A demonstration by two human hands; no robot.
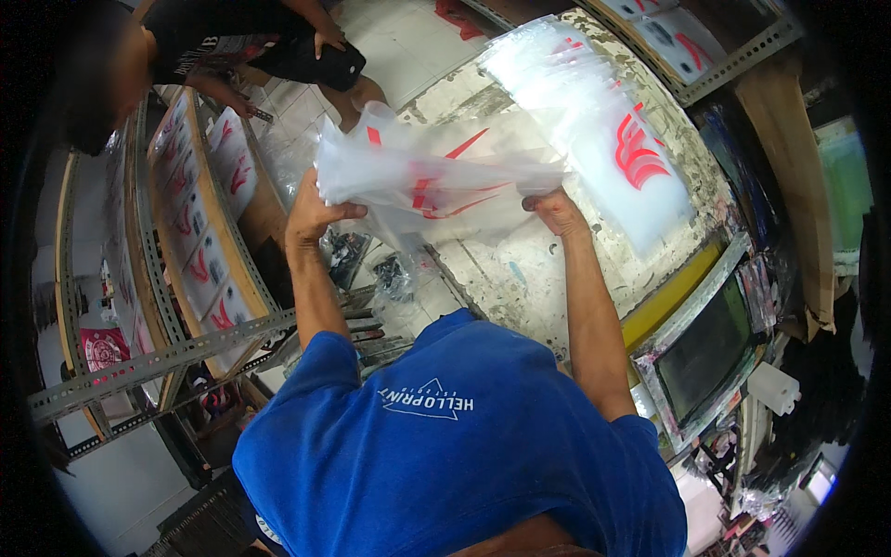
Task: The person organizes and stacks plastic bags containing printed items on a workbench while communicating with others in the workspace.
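A floppy bundle of clear plastic sheets (390, 176) with red printed marks stretches between my two hands above the table. My left hand (317, 215) is closed around the bundle's left end, thumb on the near side. At the other end, my right hand (555, 212) pinches the edge, the thumb tip pointing left. The sheets sag and curl in the middle, and the table shows through them. Just beyond my right hand, a fanned pile of similar red-printed plastic sheets (599, 111) lies on the paint-stained table (520, 278).
At left stands a metal-framed rack (200, 343) with boards holding printed sheets. A person in dark clothes (251, 46) is beside it at the far left. A framed printing screen (701, 357) leans at the table's right edge. Another shelf (733, 74) rises at the far right.
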